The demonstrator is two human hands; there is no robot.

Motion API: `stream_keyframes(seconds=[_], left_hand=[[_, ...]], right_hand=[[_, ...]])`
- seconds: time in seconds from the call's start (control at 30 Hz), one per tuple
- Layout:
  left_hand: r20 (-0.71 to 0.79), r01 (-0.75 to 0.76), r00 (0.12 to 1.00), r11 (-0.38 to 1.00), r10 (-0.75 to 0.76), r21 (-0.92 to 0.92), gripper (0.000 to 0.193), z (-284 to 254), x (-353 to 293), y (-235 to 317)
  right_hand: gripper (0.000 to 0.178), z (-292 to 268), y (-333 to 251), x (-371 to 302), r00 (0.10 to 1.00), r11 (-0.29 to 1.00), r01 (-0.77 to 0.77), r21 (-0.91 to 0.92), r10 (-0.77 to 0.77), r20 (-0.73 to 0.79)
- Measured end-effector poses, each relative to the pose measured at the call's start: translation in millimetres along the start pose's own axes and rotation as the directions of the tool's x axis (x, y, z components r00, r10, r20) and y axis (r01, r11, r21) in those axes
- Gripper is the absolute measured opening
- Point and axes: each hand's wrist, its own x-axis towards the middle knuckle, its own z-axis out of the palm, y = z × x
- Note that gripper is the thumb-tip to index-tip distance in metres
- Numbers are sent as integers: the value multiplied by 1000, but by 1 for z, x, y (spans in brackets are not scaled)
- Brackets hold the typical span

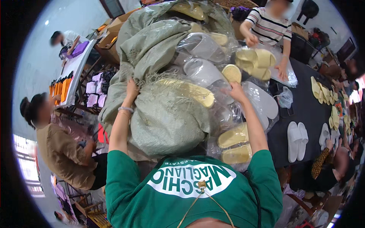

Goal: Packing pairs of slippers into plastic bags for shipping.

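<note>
- While our left hand [132, 88] rests against the sack [167, 123], we cannot tell whether its fingers pinch the cloth; a hard tug could tear the frayed edge [161, 80] further.
- Our right hand [236, 92] lies on the bagged slippers [203, 72] heaped at the sack's right side, just below a yellow sole [232, 73]; its finger grip is unclear to us too.
- Because the clear film looks slick and the heap uneven, we could send pairs sliding toward the dark table [302, 108].
</note>
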Motion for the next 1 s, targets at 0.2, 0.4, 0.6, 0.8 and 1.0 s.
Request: stream_keyframes(seconds=[0.2,0.4,0.6,0.8,1.0], left_hand=[[-272,-345,914,930,301,-131,77,-77,-28,164],[521,-680,426,642,740,-355,85,-178,-133,289],[742,-437,315,785,591,-440,62,-156,-177,262],[517,-460,554,757,653,-464,63,-226,-206,284],[513,-412,710,875,483,-254,90,-170,-262,246]], right_hand=[[27,-22,10,-48,991,799,-113,591,131,12],[25,-7,40,-65,721,305,59,950,645,-252],[50,-1,124,-12,447,118,15,993,887,-113],[56,27,120,25,-21,231,-237,943,970,-243],[58,17,69,2,109,252,-720,647,961,-252]])
